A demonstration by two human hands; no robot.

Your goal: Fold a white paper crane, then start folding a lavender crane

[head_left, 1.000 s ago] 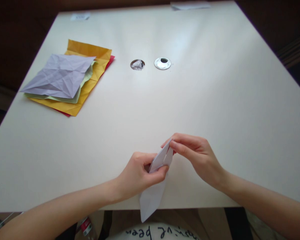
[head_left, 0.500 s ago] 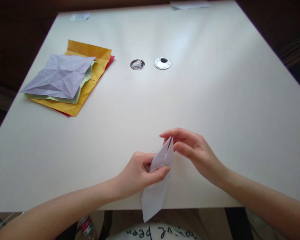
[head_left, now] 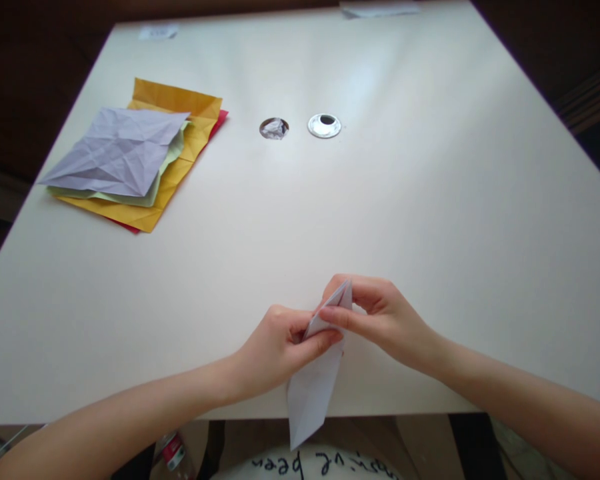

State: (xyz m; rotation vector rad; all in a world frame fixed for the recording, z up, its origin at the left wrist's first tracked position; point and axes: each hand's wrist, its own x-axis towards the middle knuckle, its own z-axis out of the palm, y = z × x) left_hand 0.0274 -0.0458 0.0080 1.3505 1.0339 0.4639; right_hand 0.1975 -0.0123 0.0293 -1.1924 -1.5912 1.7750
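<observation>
A folded piece of white paper (head_left: pixel 314 392) hangs over the near edge of the pale table (head_left: pixel 390 200), with its long point down toward my lap. My left hand (head_left: pixel 275 350) pinches it at the middle between thumb and fingers. My right hand (head_left: pixel 380 320) grips the paper's upper tip, with the thumb laid across the flap and the fingers curled behind it. Both hands touch each other at the fold.
A stack of creased coloured sheets (head_left: pixel 130 157), lilac on top of pale green, orange and red, lies at the far left. Two round cable holes (head_left: pixel 274 128) (head_left: pixel 325 125) sit in the table's middle. Small papers lie at the far edge (head_left: pixel 380 9).
My right hand has moved down and closer to my left hand, closing onto the paper's upper tip. The paper's upper flaps, spread apart half a second ago, are now pressed together.
</observation>
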